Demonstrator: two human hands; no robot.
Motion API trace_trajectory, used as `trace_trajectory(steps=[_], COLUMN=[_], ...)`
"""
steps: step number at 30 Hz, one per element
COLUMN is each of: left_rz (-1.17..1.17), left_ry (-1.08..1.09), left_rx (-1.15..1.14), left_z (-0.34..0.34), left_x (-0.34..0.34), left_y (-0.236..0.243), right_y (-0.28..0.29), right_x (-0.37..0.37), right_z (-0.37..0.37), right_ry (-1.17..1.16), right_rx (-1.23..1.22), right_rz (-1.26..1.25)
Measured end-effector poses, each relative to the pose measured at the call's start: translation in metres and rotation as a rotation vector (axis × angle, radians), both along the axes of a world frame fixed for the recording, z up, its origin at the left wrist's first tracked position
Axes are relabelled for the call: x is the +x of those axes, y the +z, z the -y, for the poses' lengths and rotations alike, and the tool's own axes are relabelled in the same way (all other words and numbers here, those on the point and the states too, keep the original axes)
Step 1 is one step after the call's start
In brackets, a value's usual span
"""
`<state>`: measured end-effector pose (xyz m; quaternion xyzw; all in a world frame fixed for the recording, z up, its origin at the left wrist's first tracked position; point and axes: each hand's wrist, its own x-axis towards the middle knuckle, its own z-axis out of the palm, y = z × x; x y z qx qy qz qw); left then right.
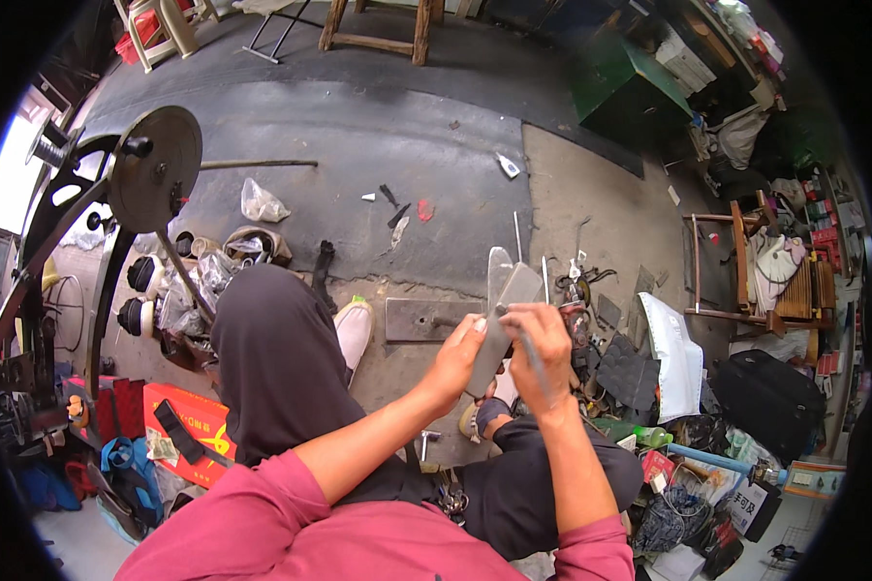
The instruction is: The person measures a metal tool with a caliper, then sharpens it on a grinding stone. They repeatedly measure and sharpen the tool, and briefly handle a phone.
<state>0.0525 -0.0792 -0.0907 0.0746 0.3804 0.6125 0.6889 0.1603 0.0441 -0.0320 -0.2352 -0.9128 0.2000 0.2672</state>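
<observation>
In front of my knees, my left hand [452, 366] grips a flat grey slab [494, 353] with a straight-cut upper end, its thumb lying along the near edge. A second grey piece with a rounded tip [499, 267] shows just behind the slab; whether the two are joined I cannot tell. My right hand [543, 344] is closed around a thin grey tool [536, 365], blurred, that slants across the palm toward the wrist. Its fingertips are at the slab's right edge. What kind of tool it is cannot be made out. Beyond my left hand lies a metal plate [415, 321] with a hole.
A hand-wheel sewing machine [155, 169] stands at left, near bagged parts and an orange-red box [192, 436]. At right are dark rubber scraps [628, 376], a white bag [670, 356], a black bag [770, 402] and a wooden chair [746, 266]. A green cabinet [630, 92] stands far right.
</observation>
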Motion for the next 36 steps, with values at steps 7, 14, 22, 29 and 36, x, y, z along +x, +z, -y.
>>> trace_trajectory(steps=[7, 14, 22, 29, 36], left_rz=[0.012, 0.038, 0.002, 0.009, 0.017], left_ry=[-0.034, 0.017, 0.034, -0.030, 0.017], left_rx=[-0.034, 0.022, 0.032, -0.021, 0.006], left_z=[0.000, 0.001, -0.001, 0.000, 0.001], left_x=[0.002, 0.002, 0.000, 0.002, 0.002], left_y=[0.004, 0.005, 0.003, 0.005, 0.004], right_y=[0.001, -0.001, -0.005, -0.003, 0.000], right_x=[-0.003, -0.002, 0.004, 0.002, 0.007], right_z=[-0.008, -0.003, 0.001, -0.006, 0.003], right_ry=[-0.239, -0.088, -0.043, -0.283, -0.055], right_rx=[0.039, 0.061, 0.035, 0.026, 0.018], right_rz=[0.038, 0.049, 0.038, 0.011, 0.049])
